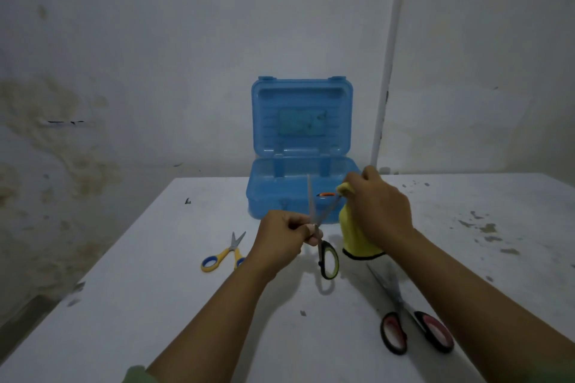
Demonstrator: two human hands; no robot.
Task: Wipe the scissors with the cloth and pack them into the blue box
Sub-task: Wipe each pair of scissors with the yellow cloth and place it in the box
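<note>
Holding the green-handled scissors point(323, 236) blades-open above the table point(155, 305), your left hand point(280, 242) gripping one handle, your right hand point(378, 205) pinching the yellow cloth point(354, 236) around a blade tip, open blue box point(273, 196) just behind, two other scissors lying alongside.

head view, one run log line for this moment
step: wiping | left hand: holds green-handled scissors open | right hand: yellow cloth on blade | blue box: open
</note>
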